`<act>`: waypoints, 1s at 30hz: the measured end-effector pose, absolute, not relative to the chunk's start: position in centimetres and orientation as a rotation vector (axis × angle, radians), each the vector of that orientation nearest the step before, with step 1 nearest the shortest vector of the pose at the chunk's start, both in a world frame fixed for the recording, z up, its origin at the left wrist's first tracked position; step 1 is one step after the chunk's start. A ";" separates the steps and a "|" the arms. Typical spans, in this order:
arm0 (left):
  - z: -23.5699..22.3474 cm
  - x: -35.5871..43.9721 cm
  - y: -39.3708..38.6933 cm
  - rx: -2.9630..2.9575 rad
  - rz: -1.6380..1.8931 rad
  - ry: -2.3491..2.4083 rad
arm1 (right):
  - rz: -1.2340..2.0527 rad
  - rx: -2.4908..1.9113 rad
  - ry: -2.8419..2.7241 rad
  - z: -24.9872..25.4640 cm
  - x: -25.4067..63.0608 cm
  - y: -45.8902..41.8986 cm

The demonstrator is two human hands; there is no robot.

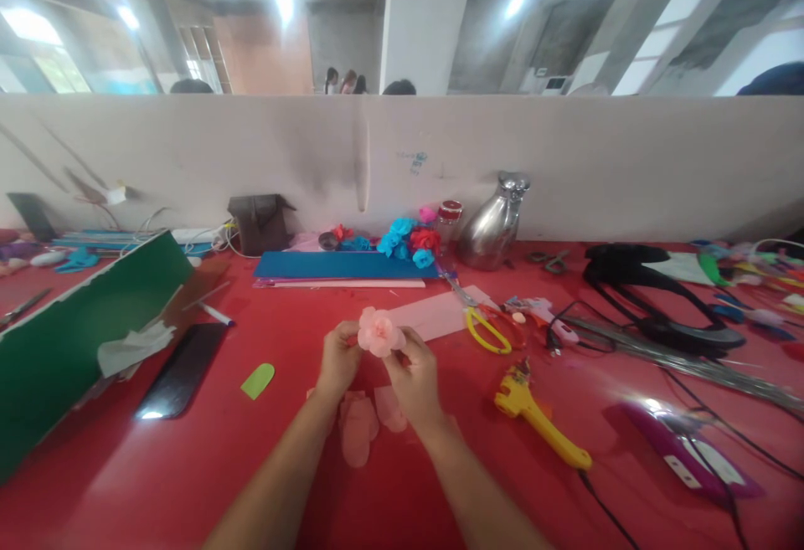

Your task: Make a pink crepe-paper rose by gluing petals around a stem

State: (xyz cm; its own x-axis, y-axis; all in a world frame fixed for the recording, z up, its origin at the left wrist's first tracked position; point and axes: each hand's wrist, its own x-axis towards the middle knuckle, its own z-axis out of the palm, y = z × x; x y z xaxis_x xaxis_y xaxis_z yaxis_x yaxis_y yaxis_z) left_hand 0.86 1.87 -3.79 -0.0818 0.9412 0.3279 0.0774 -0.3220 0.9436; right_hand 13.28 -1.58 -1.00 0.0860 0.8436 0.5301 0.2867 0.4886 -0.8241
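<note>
A pink paper flower (380, 331) with layered round petals is held up between my two hands over the red table. My left hand (339, 359) pinches its left edge, fingers closed. On the other side, my right hand (414, 370) grips the lower right petals with thumb and fingers. Loose pink paper petals (358, 437) lie on the table below, partly hidden by my hands and wrists. To the left rests a small green paper petal shape (258, 381). A sheet of pink paper (440, 316) lies flat behind my right hand.
Yellow-handled scissors (487, 331), a yellow glue gun (540, 420) and a pink glue gun (546, 316) with cords lie right. A phone (181, 370) and a green board (88, 349) are left. Behind stand blue and red paper flowers (408, 240) and a metal jug (495, 223).
</note>
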 end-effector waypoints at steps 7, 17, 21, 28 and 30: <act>-3.4 0.9 1.7 1.413 1.508 1.168 | 0.557 -1.038 -1.509 -0.2 13.2 -2.1; -2.7 0.9 1.2 1.321 1.541 1.197 | 0.586 -1.057 -1.487 -0.5 13.4 -1.6; -2.6 1.1 1.2 1.383 1.562 1.146 | 0.561 -1.041 -1.526 -0.7 13.3 -1.4; -3.0 1.2 1.1 1.658 1.556 1.238 | 0.547 -1.047 -1.481 -1.2 13.4 -1.6; -3.1 1.3 0.9 1.698 1.520 1.307 | 0.539 -1.064 -1.445 -1.3 13.7 -1.6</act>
